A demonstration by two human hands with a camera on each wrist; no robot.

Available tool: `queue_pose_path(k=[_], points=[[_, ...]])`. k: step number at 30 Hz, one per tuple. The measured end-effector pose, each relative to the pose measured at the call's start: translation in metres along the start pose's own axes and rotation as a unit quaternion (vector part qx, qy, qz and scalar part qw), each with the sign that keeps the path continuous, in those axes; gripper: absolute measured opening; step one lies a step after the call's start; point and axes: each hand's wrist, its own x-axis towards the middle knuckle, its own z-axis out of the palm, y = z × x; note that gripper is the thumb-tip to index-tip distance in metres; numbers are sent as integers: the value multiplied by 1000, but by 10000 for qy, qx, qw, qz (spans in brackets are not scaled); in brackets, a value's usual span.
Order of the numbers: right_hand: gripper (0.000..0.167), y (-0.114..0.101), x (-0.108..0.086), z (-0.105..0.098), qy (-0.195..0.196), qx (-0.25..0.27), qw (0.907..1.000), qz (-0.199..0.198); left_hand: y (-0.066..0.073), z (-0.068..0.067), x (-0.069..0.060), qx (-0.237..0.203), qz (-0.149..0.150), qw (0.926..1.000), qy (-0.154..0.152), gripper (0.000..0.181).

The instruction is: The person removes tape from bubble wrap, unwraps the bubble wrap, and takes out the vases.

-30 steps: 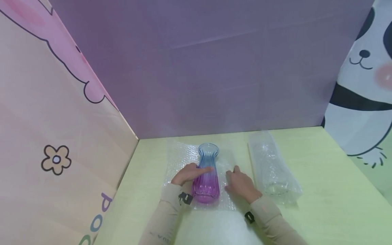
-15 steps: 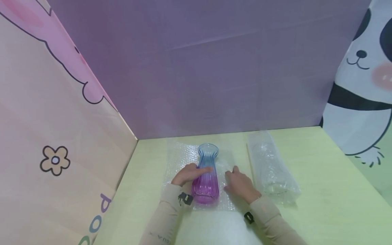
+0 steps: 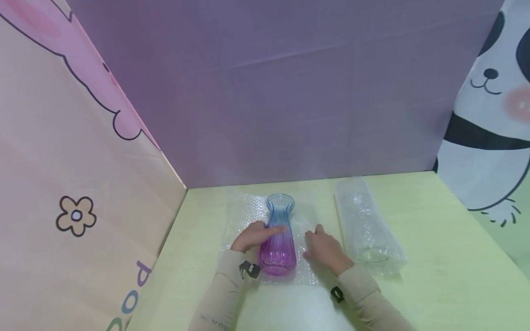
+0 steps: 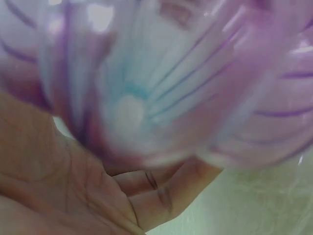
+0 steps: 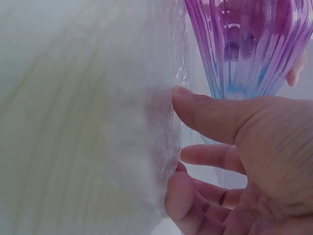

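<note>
Tabletop (image 3: 439,248) in pale green, vase (image 3: 278,253) on bubble wrap (image 3: 245,209), purple back wall (image 3: 273,110)

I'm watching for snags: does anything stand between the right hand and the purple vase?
Nothing visible blocks the gap between the right hand and the vase; only bubble wrap lies there. The left hand holds the vase from its other side.

Head view looks forward and down from well back, the vase (image 3: 278,250) at lower centre. Left-wrist view looks along the left hand (image 4: 93,191) at very close range, the vase filling the upper frame. Right-wrist view looks along the right hand (image 5: 261,147), close, and shares the vase at upper right.
</note>
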Motion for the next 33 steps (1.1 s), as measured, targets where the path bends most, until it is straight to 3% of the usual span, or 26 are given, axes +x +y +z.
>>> queue_pose_path(k=[18, 25, 33], points=[[45, 2, 1, 2, 47, 22, 10000, -26, -1, -15, -5, -454, 46, 9984, -338, 83], [43, 3, 1, 4, -17, 32, 10000, 9, -5, -19, -1, -458, -112, 9983, -351, 88], [45, 2, 1, 2, 8, -1, 10000, -4, -8, -22, 2, -613, 20, 9973, -413, 84]])
